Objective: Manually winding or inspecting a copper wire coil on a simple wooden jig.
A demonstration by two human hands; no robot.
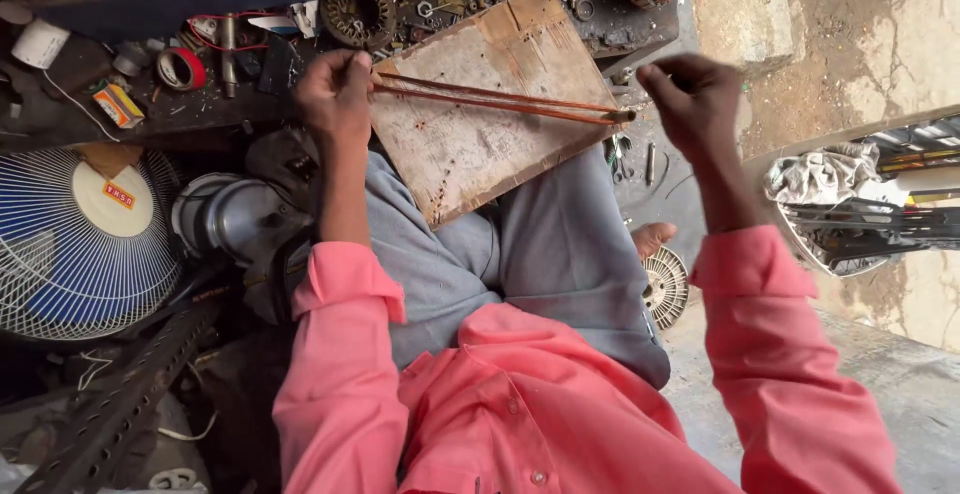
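Copper wire bundle (500,101): long, thin, reddish strands stretched almost level across a worn wooden board (470,154), running from about 9 o'clock to 3 o'clock over the board's upper half. Strands gathered to a point at the right end, fanned slightly apart toward the left.

Board tilted, propped on the lap, over grey trousers (530,254). Surface scuffed and stained, a paler patch of cardboard at its 12 o'clock corner.

At 12 o'clock beyond the board, a dark bench (230,104) crowded with metal rings, gears and small parts. At 10 o'clock on that bench, a red tape roll (180,69), a white roll (40,44) and a small orange box (118,106). At 8 o'clock, a blue and white fan guard (80,244), with a round metal housing (235,216) just beside it. At 4 o'clock of the board, a round slotted motor core (665,286) on the ground, near a bare foot (652,238). At 3 o'clock, well apart, a crumpled cloth (820,174) on dark blades. Nothing lying across the wire itself.

Left hand (335,94): closed into a fist around the left end of the bundle, fingers curled tight, knuckles up. Right hand (690,99): fingers drawn together just right of the bundle's pointed end, near it; whether pinching a strand or merely closed, cannot tell. Pink sleeves (340,354) rolled to the elbows.
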